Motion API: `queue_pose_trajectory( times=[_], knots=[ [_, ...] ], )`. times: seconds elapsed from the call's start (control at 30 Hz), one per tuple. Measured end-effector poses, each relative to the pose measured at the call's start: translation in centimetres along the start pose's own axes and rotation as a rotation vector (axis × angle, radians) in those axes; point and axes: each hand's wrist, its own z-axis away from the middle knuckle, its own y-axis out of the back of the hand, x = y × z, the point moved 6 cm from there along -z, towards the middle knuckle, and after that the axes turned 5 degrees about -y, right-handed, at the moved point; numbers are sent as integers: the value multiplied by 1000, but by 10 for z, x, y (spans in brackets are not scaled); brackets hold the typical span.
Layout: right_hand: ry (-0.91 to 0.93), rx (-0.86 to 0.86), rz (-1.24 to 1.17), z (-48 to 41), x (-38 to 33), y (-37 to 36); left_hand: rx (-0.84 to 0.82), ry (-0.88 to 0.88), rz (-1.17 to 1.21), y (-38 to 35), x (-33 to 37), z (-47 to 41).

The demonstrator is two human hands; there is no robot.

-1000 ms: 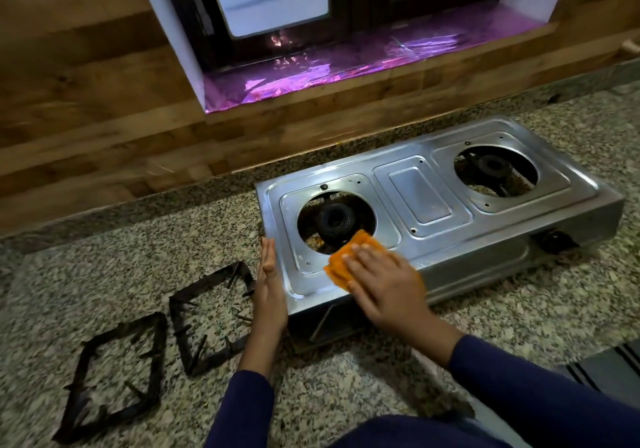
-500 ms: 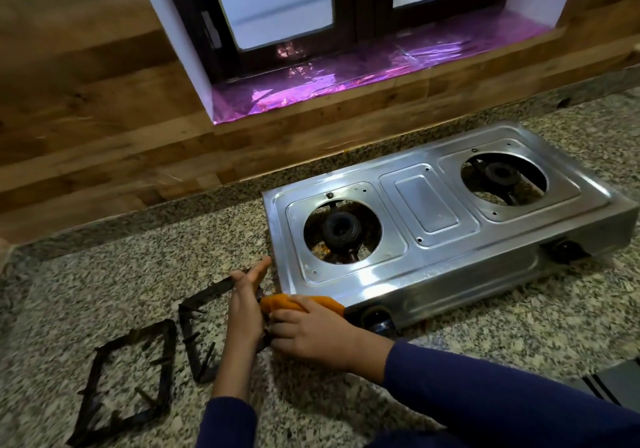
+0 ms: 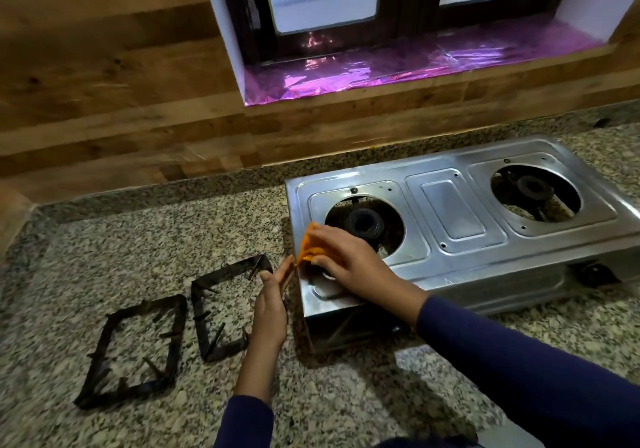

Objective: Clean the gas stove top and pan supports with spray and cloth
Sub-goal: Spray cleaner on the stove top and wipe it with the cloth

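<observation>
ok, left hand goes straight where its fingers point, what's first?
Likely the orange cloth at the stove's left edge; the left hand points at its lower corner. Touching or not is unclear.

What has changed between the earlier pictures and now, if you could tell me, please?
The right hand, holding the orange cloth, swept from the stove top down to its front-left corner, then back up onto the left edge. Nothing was let go. The left hand stayed by the stove's left side; the pan supports stayed put.
</observation>
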Motion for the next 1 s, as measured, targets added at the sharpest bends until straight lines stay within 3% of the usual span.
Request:
queue_pose_trajectory(
  times=[0.1,0.23,0.5,0.8,1.0],
  knots=[
    [-61,-81,127,-14,10,-24,-18,14,32,3,-2,-3],
    [75,-89,270,1,-6,-33,43,-5,62,14,2,-8],
    [271,-182,205,78,-31,-25,73,-46,-26,11,12,-13],
    [30,-371,-59,118,-2,14,65,-189,-405,-28,11,16],
    [-112,-263,-291,124,12,36,119,-182,-487,-36,3,47]
  ],
)
